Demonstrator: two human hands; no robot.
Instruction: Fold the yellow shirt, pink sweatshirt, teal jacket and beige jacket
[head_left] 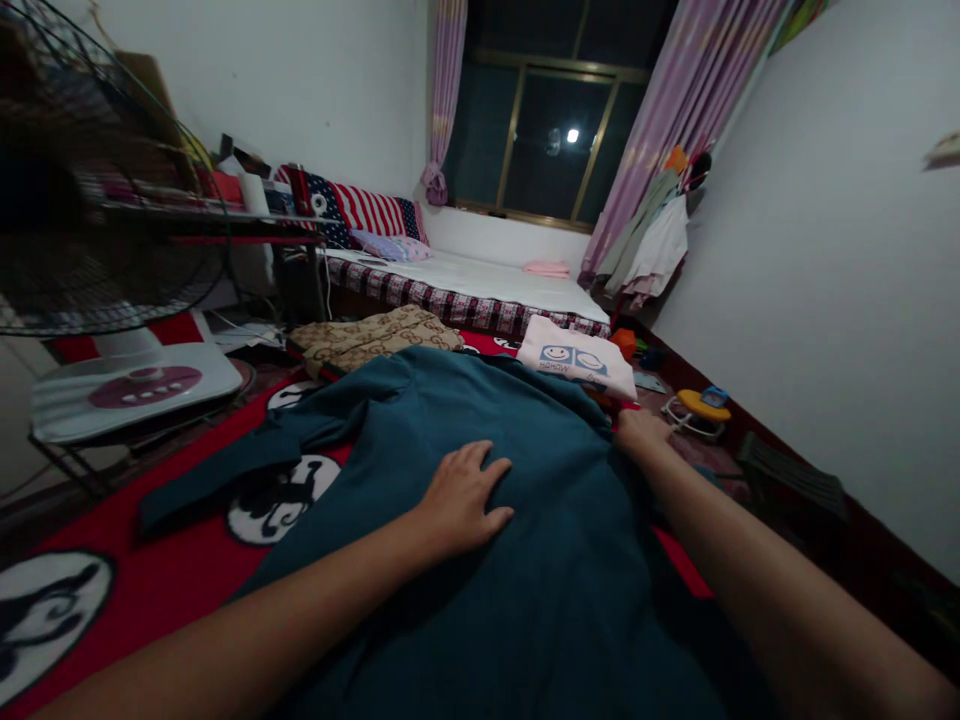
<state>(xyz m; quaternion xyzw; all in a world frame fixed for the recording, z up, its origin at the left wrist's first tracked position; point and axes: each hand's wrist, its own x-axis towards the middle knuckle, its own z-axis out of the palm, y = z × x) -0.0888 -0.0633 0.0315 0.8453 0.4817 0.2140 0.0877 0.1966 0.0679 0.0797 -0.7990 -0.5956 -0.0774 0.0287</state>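
A teal long-sleeved shirt (555,560) is spread out in front of me, with one sleeve stretched to the left. My left hand (465,500) rests flat on the middle of it, fingers spread. At the shirt's right edge, near the shoulder, my right hand (643,432) has its fingers bent around the fabric; the fingertips are partly hidden. Under the shirt lies a red blanket (169,570) with black-and-white round figures. The other sleeve is mostly hidden behind my right forearm.
Beyond the shirt lie a brown patterned cloth (382,338) and a folded pale pink garment (574,360). A fan (97,200) stands close on the left. A bed (480,268) is below the window. A yellow-topped stool (701,405) stands at right.
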